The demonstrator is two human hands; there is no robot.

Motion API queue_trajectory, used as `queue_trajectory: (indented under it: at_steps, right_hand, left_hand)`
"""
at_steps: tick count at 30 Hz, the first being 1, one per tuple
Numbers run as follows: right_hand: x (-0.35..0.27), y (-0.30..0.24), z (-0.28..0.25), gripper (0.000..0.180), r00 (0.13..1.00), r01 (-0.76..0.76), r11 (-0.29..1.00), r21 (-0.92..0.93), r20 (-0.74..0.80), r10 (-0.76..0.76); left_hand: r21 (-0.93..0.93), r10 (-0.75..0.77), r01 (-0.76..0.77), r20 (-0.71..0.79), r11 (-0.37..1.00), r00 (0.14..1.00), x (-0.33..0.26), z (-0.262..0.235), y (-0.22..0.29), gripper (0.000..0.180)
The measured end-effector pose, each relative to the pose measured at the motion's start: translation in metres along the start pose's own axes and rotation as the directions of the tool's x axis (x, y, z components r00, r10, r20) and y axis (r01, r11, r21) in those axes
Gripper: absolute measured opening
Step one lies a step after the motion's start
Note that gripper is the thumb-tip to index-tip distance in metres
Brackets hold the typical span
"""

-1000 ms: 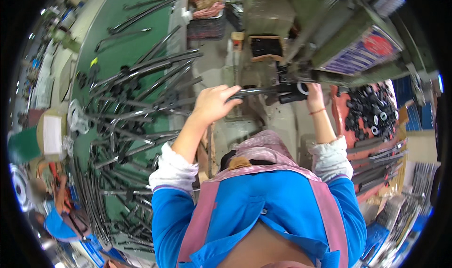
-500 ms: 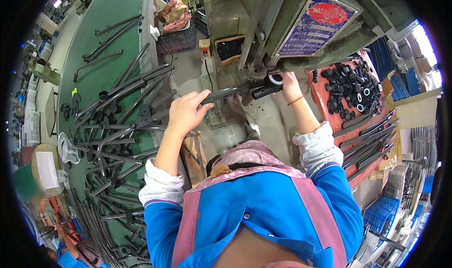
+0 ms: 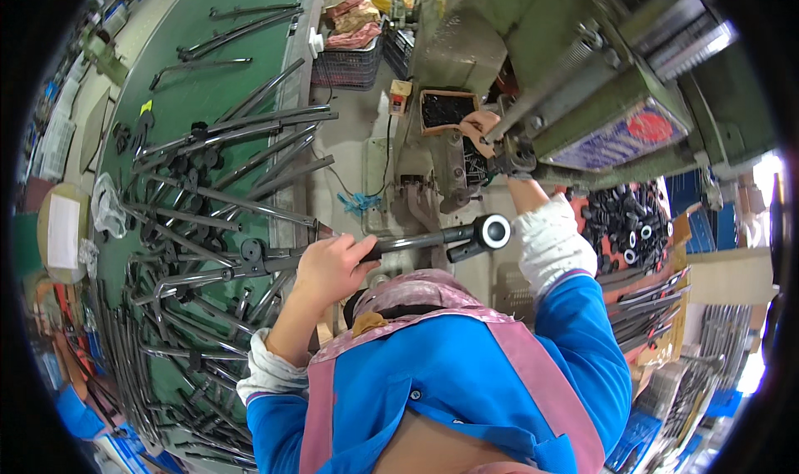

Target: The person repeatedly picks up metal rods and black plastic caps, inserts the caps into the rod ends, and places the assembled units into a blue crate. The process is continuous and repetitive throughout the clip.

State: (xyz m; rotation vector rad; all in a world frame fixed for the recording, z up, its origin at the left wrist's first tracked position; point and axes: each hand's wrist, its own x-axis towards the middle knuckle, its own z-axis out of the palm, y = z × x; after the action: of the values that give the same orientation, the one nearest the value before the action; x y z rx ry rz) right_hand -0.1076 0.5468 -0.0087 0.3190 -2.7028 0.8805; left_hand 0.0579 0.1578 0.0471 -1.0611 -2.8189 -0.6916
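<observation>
Fingers of the left hand (image 3: pixel 329 266) are curled shut around a dark metal rod (image 3: pixel 416 242), gripping it near mid-length. The rod's ring-shaped end (image 3: pixel 491 231), with its pale insert, hangs free in the air in front of the green press machine (image 3: pixel 533 83), not seated in it.

Change noted: half a second ago that ring end sat up against the machine's working point, close under the right hand. Now it is drawn down and away, toward the body. Judgement: the pressing on this piece looks finished and the rod is on its way out.

Right hand (image 3: pixel 481 129): raised at the machine's tooling, fingers bent over a small dark part; whether they pinch anything I cannot tell.

Counts:
- rods in hand: 1
- ring ends visible on it: 1
- hands at work: 2, both the person's own
- finished or waiting rods on the green bench (image 3: pixel 225 49) to the left: several dozen, overlapping, too tangled to count exactly
- black bushings in the red tray (image 3: pixel 620 224) to the right: a heap, uncountable
- small tray of dark parts (image 3: pixel 448 108) on the machine: 1
</observation>
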Motion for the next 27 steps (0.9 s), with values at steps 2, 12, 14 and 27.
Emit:
queue_trajectory:
  at_steps: [2, 12, 14, 27]
  right_hand:
    - [0.026, 0.0, 0.019, 0.019, 0.997, 0.058, 0.991, -0.12, 0.053, -0.052]
    - [0.056, 0.024, 0.053, 0.016, 0.991, 0.01, 0.97, -0.241, 0.132, 0.023]
    - [0.059, 0.015, 0.046, 0.014, 0.987, -0.032, 0.977, -0.211, 0.149, 0.064]
    - [0.06, 0.056, 0.043, 0.017, 0.988, 0.133, 0.986, 0.105, 0.066, -0.14]
  left_hand:
    - [-0.019, -0.024, 0.023, -0.014, 1.0, 1.0, -0.007, 0.008, 0.003, 0.033]
    - [-0.054, -0.205, 0.208, 0.055, 0.977, 0.977, -0.011, 0.013, 0.028, 0.033]
    - [-0.053, -0.225, 0.227, 0.048, 0.972, 0.973, -0.01, 0.015, 0.03, 0.033]
    - [-0.066, -0.228, 0.233, 0.08, 0.97, 0.97, -0.006, 0.021, 0.033, 0.032]
